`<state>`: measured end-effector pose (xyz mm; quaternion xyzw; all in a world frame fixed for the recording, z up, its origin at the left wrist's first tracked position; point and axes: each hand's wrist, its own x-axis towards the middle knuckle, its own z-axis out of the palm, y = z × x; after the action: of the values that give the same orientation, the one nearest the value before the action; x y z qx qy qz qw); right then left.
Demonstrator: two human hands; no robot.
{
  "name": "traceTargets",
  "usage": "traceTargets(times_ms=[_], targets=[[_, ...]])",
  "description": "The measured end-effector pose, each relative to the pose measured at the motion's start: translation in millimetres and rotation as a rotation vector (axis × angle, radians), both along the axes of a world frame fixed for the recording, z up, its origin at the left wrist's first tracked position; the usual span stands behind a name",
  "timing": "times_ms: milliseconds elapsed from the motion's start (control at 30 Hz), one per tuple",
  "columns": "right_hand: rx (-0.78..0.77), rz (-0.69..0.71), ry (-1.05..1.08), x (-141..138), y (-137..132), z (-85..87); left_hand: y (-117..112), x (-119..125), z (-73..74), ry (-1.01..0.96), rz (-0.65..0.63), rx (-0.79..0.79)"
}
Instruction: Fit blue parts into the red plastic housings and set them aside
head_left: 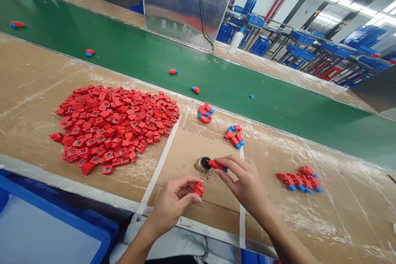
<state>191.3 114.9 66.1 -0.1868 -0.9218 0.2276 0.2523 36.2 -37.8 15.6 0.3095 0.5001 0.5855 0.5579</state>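
My left hand (176, 196) pinches a small red plastic block (199, 188) with a square opening, just above the cardboard. In my right hand (244, 177) is a red-and-blue plastic piece (216, 165), gripped between thumb and fingers. Its red end meets the rim of a small round pot (203, 163) with a dark inside; whether it touches the contents I cannot tell. Small brown specks lie around the pot. A large heap of red blocks (117, 123) spreads to the left. Red-and-blue pieces (300, 180) lie grouped to the right of my right hand.
Beyond the table runs a green conveyor belt (130, 51) carrying several scattered pieces. Two small clusters of red-and-blue pieces (206, 112) sit near its edge. A metal panel (185, 4) and a white bottle (236, 41) stand behind it. A blue bin (93, 231) is at lower left.
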Motion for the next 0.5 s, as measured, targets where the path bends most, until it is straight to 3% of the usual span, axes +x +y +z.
traceTargets(times_ms=[233, 500], targets=[[-0.218, -0.021, 0.09, 4.3, -25.6, 17.8, -0.2, -0.9, 2.9, -0.015, -0.018, -0.002], [-0.312, -0.024, 0.061, 6.8, -45.5, 5.1, 0.1, 0.2, 0.9, -0.022, -0.032, 0.006]])
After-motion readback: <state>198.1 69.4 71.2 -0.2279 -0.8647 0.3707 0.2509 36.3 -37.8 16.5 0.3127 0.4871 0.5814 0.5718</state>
